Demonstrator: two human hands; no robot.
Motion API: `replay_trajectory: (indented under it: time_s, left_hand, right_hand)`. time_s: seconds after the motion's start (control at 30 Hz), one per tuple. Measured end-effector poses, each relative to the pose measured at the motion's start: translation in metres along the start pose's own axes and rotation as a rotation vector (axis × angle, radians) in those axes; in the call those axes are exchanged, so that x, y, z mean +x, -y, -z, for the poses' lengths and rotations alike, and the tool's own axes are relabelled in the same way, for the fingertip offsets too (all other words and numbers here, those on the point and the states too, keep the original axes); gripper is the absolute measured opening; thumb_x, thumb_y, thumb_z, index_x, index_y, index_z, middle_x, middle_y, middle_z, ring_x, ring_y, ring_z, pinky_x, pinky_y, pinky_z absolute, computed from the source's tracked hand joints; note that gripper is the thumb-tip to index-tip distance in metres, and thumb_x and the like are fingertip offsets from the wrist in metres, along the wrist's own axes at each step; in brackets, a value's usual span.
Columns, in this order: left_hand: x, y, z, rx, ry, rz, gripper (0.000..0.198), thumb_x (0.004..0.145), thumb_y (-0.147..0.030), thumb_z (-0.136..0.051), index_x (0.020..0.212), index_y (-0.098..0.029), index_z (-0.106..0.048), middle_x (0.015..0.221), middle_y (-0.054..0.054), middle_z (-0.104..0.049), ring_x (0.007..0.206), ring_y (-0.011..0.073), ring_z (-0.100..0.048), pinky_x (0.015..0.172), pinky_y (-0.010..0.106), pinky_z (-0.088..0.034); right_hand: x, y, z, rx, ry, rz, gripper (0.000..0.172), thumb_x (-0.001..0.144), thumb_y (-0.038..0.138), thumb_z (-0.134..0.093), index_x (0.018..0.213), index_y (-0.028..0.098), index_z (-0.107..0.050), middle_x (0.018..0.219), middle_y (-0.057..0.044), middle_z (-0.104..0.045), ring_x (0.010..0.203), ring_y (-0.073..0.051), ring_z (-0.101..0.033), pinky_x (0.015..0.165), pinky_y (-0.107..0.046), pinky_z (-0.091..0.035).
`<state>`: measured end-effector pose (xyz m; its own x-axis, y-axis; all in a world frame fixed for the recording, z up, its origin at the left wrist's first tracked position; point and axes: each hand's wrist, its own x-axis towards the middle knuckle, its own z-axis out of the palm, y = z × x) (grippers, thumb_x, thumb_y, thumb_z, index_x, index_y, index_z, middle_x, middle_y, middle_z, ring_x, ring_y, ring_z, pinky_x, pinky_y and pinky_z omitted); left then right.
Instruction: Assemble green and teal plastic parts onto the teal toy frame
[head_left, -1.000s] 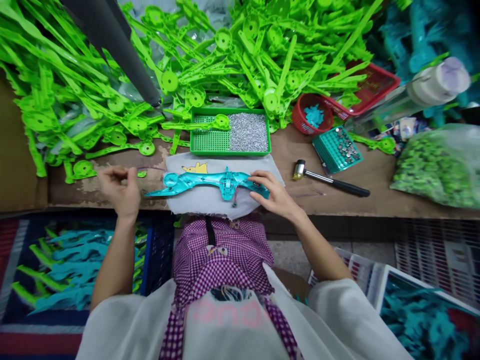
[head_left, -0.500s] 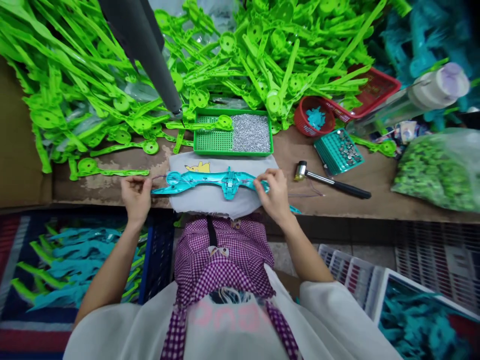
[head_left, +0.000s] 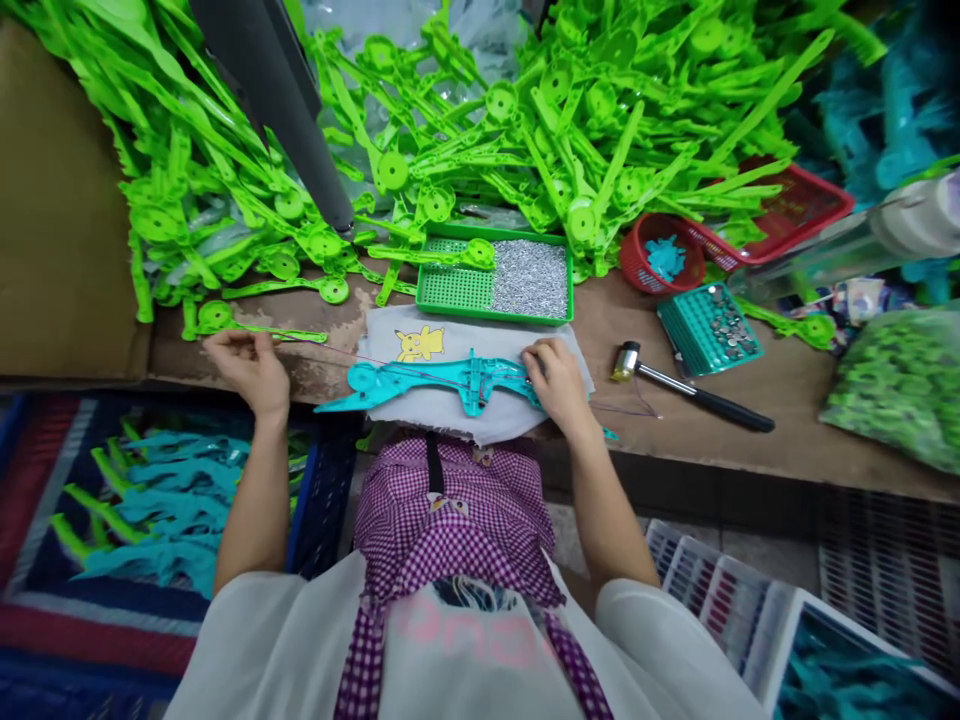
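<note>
A teal plastic toy bow part lies crosswise on a grey-white cloth printed with a yellow cartoon figure. My right hand is closed on the bow's right end, its fingers covering part of that end. A thin reddish string runs along the bow and past its left end, up to my left hand. That hand pinches the string, held off to the left of the bow. More string trails rightward beyond my right hand.
Behind the cloth sits a green tray of small metal pieces. To the right lie a hammer, a teal block with metal parts, a red basket and a bag of green pieces. Bright green parts are heaped behind.
My left hand has moved left, away from the bow's left end, drawing the string out taut. My right hand stays at the right end. The whole view has shifted slightly.
</note>
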<state>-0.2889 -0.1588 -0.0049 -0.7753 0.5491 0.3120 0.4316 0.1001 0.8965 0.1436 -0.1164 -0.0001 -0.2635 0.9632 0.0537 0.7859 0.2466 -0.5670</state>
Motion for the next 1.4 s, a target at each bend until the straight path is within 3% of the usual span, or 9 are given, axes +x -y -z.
replay_trajectory:
  time_s: [0.17, 0.27, 0.43, 0.57, 0.7, 0.87, 1.07, 1.27, 1.4]
  left_hand:
    - [-0.032, -0.018, -0.005, -0.196, 0.035, 0.202, 0.035, 0.087, -0.029, -0.067, 0.091, -0.024, -0.032, 0.080, -0.008, -0.050, 0.058, 0.0070, -0.059, 0.063, 0.024, -0.054]
    - [-0.040, -0.031, -0.019, -0.372, -0.015, 0.394, 0.029, 0.091, -0.026, -0.065, 0.089, -0.024, -0.036, 0.080, -0.007, -0.054, 0.068, 0.0069, -0.065, 0.072, 0.022, -0.056]
    - [-0.021, -0.054, -0.056, -0.804, 0.363, 0.762, 0.021, 0.101, -0.021, -0.054, 0.081, -0.019, -0.049, 0.075, -0.001, -0.062, 0.077, 0.0083, -0.069, 0.072, 0.020, -0.055]
    - [-0.024, -0.082, -0.077, -0.768, 0.255, 0.385, 0.023, 0.102, -0.030, -0.057, 0.082, -0.018, -0.052, 0.084, -0.001, -0.065, 0.091, 0.0093, -0.071, 0.074, 0.023, -0.053]
    - [-0.044, -0.106, -0.071, -0.574, 0.140, 0.031, 0.035, 0.083, -0.040, -0.081, 0.090, -0.021, -0.052, 0.090, -0.003, -0.062, 0.083, 0.0099, -0.071, 0.075, 0.024, -0.056]
    - [-0.064, -0.106, -0.056, -0.696, 0.239, 0.235, 0.051, 0.069, -0.048, -0.090, 0.088, -0.023, -0.049, 0.081, -0.005, -0.061, 0.062, 0.0090, -0.069, 0.053, 0.019, -0.053]
    - [-0.094, -0.106, -0.051, -0.746, 0.298, 0.429, 0.050, 0.071, -0.044, -0.089, 0.089, -0.023, -0.048, 0.081, -0.005, -0.063, 0.066, 0.0096, -0.072, 0.058, 0.016, -0.056]
    - [-0.109, -0.115, -0.049, -0.779, 0.349, 0.417, 0.052, 0.067, -0.049, -0.090, 0.091, -0.023, -0.052, 0.083, -0.003, -0.066, 0.067, 0.0098, -0.071, 0.056, 0.015, -0.054]
    - [-0.119, -0.110, -0.049, -0.719, 0.575, 0.408, 0.053, 0.061, -0.048, -0.092, 0.097, -0.020, -0.065, 0.095, 0.005, -0.075, 0.082, 0.0159, -0.074, 0.071, 0.024, -0.061]
  right_hand:
    - [-0.011, -0.025, 0.014, -0.072, -0.019, -0.015, 0.033, 0.099, 0.041, -0.040, 0.097, 0.020, -0.065, 0.107, -0.015, -0.064, 0.103, -0.029, -0.060, 0.093, -0.044, -0.047]
    - [-0.018, -0.037, 0.020, -0.134, -0.081, -0.091, 0.033, 0.097, 0.040, -0.040, 0.095, 0.019, -0.066, 0.101, -0.015, -0.063, 0.098, -0.030, -0.060, 0.090, -0.044, -0.047]
    - [-0.020, -0.047, 0.020, -0.151, -0.142, -0.108, 0.031, 0.094, 0.040, -0.043, 0.093, 0.019, -0.066, 0.093, -0.012, -0.061, 0.089, -0.028, -0.059, 0.084, -0.041, -0.047]
    - [-0.018, -0.050, 0.016, -0.175, -0.167, -0.081, 0.032, 0.095, 0.040, -0.043, 0.090, 0.019, -0.066, 0.091, -0.012, -0.062, 0.089, -0.027, -0.059, 0.083, -0.040, -0.047]
    - [-0.016, -0.039, 0.025, -0.204, -0.216, -0.039, 0.039, 0.099, 0.044, -0.040, 0.096, 0.017, -0.068, 0.097, -0.015, -0.067, 0.092, -0.029, -0.061, 0.084, -0.044, -0.047]
    - [-0.016, 0.033, 0.032, -0.003, -0.401, 0.152, 0.029, 0.100, 0.042, -0.050, 0.103, 0.020, -0.068, 0.104, -0.012, -0.070, 0.103, -0.026, -0.064, 0.092, -0.043, -0.047]
    - [-0.001, 0.130, -0.022, 0.383, 0.019, 0.425, 0.029, 0.098, 0.042, -0.058, 0.117, 0.022, -0.065, 0.109, -0.008, -0.074, 0.098, -0.021, -0.068, 0.088, -0.037, -0.051]
    - [0.012, 0.138, -0.038, 0.562, 0.054, 0.285, 0.022, 0.096, 0.037, -0.057, 0.085, 0.021, -0.067, 0.083, -0.004, -0.072, 0.076, -0.017, -0.065, 0.075, -0.032, -0.050]
    - [0.011, 0.135, -0.030, 0.681, 0.089, 0.161, 0.022, 0.092, 0.040, -0.059, 0.082, 0.021, -0.064, 0.080, -0.002, -0.070, 0.072, -0.015, -0.063, 0.072, -0.030, -0.050]
